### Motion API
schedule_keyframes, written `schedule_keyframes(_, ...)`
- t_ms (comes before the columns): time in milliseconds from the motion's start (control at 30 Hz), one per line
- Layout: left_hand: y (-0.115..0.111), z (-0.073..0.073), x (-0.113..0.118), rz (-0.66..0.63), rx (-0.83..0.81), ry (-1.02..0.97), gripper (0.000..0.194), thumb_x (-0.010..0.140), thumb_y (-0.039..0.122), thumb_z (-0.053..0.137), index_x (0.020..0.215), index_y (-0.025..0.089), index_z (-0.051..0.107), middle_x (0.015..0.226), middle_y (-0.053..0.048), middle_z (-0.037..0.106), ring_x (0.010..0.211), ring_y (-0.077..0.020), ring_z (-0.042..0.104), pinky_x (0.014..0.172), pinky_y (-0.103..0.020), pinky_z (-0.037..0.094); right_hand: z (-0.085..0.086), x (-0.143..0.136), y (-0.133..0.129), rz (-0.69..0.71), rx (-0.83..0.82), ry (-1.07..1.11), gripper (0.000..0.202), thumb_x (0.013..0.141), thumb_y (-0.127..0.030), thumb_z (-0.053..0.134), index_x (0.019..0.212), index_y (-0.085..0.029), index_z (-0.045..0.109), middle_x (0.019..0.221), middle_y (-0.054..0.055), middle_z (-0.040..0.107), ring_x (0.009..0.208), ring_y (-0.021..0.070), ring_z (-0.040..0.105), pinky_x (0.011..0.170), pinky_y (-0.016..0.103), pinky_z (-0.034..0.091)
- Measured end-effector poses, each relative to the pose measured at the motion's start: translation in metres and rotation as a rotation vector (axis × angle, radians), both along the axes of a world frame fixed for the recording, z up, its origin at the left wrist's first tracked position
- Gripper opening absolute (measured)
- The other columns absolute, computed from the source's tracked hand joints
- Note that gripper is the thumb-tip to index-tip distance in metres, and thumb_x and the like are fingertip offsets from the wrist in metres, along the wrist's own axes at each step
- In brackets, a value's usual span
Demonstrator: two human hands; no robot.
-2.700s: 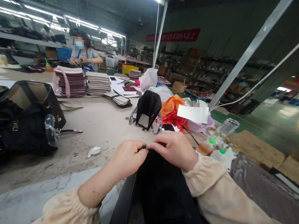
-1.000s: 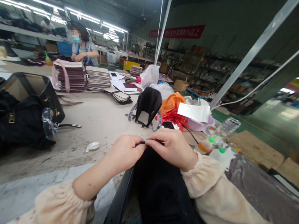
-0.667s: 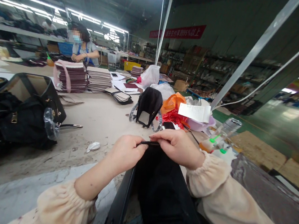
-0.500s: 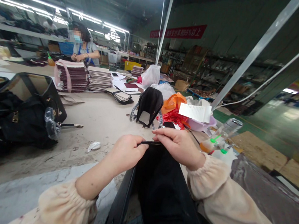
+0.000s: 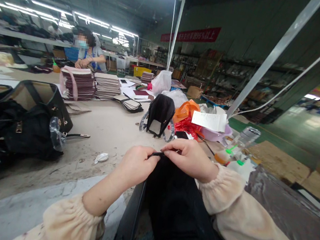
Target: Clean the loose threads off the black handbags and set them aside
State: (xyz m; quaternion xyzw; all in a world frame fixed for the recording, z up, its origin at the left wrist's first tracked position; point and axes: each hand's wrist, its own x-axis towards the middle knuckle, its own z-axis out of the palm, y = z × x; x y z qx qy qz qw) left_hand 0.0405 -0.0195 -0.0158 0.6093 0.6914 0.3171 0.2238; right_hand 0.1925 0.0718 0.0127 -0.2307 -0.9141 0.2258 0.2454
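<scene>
A large black bag [image 5: 178, 211] stands open close in front of me, its inside dark. At its far top edge, my left hand [image 5: 138, 163] pinches the rim between thumb and fingers. Just to the right, my right hand [image 5: 192, 158] grips the same rim, thumb below and fingers bent over it. The two hands are a small gap apart, with a short strip of black edge between them. Beyond them a small black bag [image 5: 161, 114] with plastic-wrapped handles is on the table.
The table [image 5: 112, 129] bears black bags [image 5: 30, 127] at left, stacked panels [image 5: 78, 84] and a crumpled white scrap [image 5: 101, 158]. At right are a purple basin [image 5: 216, 134], a clear jar [image 5: 247, 136] and green-tipped bottles [image 5: 224, 155]. A masked person [image 5: 90, 53] works at the back left.
The fingers of my right hand have curled in more at the rim, where they were stretched flatter across it. My left hand still holds the edge, nearly unmoved.
</scene>
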Motion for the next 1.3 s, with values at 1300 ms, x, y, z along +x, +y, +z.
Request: schedule_keyframes(1300, 0.003, 0.002, 0.002, 0.033, 0.011, 0.097, 0.025, 0.081, 0.027, 0.047, 0.061, 0.017, 0.056, 0.053, 0.002, 0.051, 0.053, -0.0103, 0.044, 0.051, -0.024, 0.023, -0.008, -0.002, 0.004, -0.094, -0.202, -0.018, 0.016, 0.076, -0.029, 0.063, 0.071, -0.016, 0.072, 0.067, 0.000, 0.069, 0.065, 0.0123, 0.060, 0.060, 0.021, 0.043)
